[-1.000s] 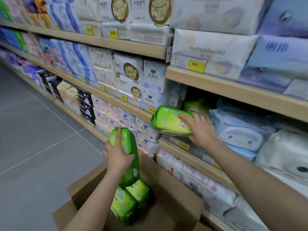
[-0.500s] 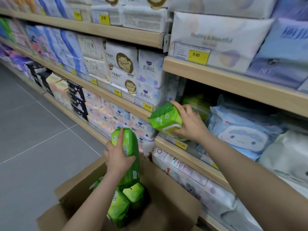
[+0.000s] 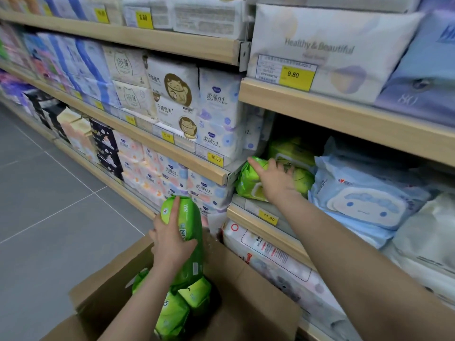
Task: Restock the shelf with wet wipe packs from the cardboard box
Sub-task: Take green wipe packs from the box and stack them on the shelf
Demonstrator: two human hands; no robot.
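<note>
wet wipe packs, green, sit loose in the open cardboard box (image 3: 258,299) at the bottom of view; several packs in the box (image 3: 172,318) lie piled under the left forearm. left hand (image 3: 170,238) grips one upright green pack (image 3: 187,232) above the box, fingers wrapped round its side, thumb up the front. pack's lower end reaches down to the pile; cannot tell if it touches. right arm reaches past the box to the wooden shelf (image 3: 253,217) with the yellow 11.90 price tag (image 3: 268,218). right hand (image 3: 275,179) lies on top of a second green pack (image 3: 248,179), fingers spread and curled over it, thumb along its left end. that pack rests on its side at the shelf front, left end poking out past the divider. more green packs (image 3: 290,150) are stacked just behind it, deeper in the shelf. pale blue wipe packs (image 3: 364,200) sit just right of the hand. further left: rows of white and blue packets (image 3: 216,112) on the upper shelves, grey tile floor (image 3: 49,205) beyond the box.
</note>
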